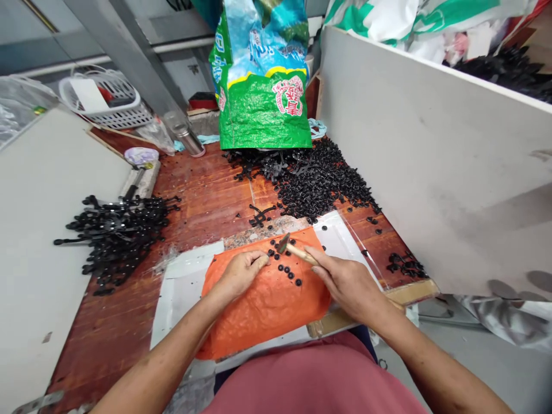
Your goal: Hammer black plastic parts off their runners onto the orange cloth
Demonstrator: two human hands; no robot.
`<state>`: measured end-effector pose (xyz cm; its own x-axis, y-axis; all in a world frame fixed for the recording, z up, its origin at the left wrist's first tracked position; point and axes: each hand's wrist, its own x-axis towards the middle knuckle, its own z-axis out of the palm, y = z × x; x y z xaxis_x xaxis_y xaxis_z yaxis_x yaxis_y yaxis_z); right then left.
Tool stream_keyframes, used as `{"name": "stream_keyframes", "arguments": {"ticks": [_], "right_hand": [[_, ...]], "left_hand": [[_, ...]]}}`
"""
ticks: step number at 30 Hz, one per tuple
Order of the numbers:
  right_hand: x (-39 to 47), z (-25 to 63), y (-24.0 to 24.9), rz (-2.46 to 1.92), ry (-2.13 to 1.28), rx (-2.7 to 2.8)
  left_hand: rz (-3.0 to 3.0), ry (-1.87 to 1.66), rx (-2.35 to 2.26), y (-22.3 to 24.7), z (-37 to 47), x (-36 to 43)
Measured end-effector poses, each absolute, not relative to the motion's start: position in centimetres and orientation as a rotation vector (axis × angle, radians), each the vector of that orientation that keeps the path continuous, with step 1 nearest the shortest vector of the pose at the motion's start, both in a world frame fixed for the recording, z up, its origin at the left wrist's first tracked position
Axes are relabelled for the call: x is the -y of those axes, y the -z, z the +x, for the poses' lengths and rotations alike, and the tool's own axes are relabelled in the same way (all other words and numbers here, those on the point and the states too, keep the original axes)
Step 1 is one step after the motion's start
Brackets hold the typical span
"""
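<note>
Across the work surface in front of me lies an orange cloth [267,310], with several small round black pieces [290,272] scattered on it. My right hand [345,279] holds a small hammer [302,254] by its wooden handle, and the dark head is just above the pieces. To the left, my left hand [244,273] has thumb and index finger pinched together by a black piece at the fingertips; whether it grips that piece is too small to tell.
A heap of small black parts [310,184] lies beyond the cloth, below a green and blue bag [265,109]. Black branched parts [123,236] are piled at left. A grey panel [422,155] stands at right. A steel bottle [190,141] and white basket [103,103] are at back left.
</note>
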<state>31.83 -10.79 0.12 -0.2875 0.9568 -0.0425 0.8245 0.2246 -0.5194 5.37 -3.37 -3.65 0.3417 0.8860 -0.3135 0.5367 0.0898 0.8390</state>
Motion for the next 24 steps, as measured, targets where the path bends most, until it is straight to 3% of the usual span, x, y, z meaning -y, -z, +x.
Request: {"name": "stream_keyframes", "arguments": {"ticks": [6, 24], "right_hand": [[9.4, 30.1, 0.1, -1.648, -0.462, 2.351], [9.2, 29.4, 1.3, -1.713, -0.386, 2.452]], "left_hand": [[1.631, -0.458, -1.3, 4.4, 5.1, 3.4], [1.682, -0.401, -1.418, 3.9, 5.4, 3.5]]}}
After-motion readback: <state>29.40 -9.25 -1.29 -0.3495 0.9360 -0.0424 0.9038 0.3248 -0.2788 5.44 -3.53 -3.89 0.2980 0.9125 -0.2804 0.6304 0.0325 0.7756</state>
